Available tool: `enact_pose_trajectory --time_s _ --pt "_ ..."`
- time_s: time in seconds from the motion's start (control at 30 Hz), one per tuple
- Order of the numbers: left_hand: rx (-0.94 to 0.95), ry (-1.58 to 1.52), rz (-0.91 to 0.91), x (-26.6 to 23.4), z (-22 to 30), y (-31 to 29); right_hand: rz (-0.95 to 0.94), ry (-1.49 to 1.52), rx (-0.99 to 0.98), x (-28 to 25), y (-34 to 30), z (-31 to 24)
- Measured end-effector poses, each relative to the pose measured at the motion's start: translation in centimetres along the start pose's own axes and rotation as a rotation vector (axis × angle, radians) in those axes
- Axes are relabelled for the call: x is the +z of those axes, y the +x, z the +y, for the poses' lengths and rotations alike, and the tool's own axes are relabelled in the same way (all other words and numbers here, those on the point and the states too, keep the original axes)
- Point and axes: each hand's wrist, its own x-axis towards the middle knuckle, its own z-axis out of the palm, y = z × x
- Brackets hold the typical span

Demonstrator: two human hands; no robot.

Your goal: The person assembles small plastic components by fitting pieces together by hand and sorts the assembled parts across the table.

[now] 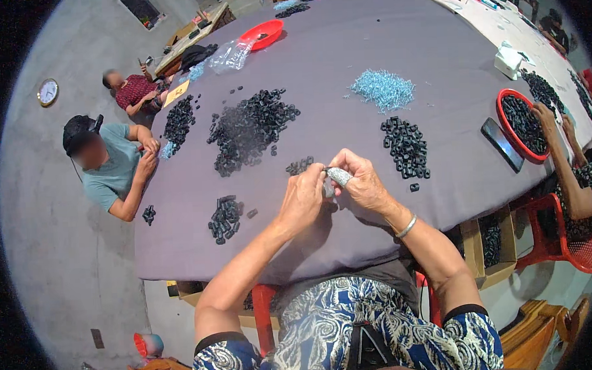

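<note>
My left hand (303,198) and my right hand (361,183) meet above the grey cloth-covered table (370,71), fingers pinched together around a small black piece that is mostly hidden. A grey wrap covers a finger of my right hand. A big heap of small black tubular parts (245,131) lies beyond my left hand. A tidy cluster of black parts (405,148) sits beyond my right hand. A small pile of black parts (225,219) lies left of my left hand. Light blue screws (384,89) form a pile farther back.
Two people sit at the table's left edge by another black pile (178,120). At the right a person's hand reaches into a red bowl of black parts (522,123), next to a dark phone (501,144). A red bowl (263,34) stands far back. Cardboard boxes and red stools stand below the table.
</note>
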Motion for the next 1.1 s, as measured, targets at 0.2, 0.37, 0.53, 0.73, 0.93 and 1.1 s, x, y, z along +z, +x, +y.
enact_pose_trajectory --time_s 0.2,0.37,0.53,0.73,0.93,1.1 --pt "0.031 0.061 -0.049 -0.9 -0.1 0.0 -0.003 -0.069 0.068 0.1 -0.1 -0.4" --pt "0.015 -0.012 -0.031 -0.5 0.3 -0.2 -0.024 -0.051 0.034 -0.2 -0.2 -0.3" --pt "0.074 0.038 0.036 0.5 -0.2 0.5 0.030 -0.053 -0.004 -0.2 0.1 0.1" --pt "0.088 0.132 0.089 1.4 -1.2 1.1 0.125 -0.242 -0.034 0.3 0.1 0.3" --pt "0.119 0.136 0.154 2.0 -1.1 1.1 0.163 -0.389 -0.108 0.3 -0.1 -0.2" --pt "0.161 0.114 0.271 3.0 -1.0 0.5 0.218 -0.494 -0.172 0.3 -0.4 0.2"
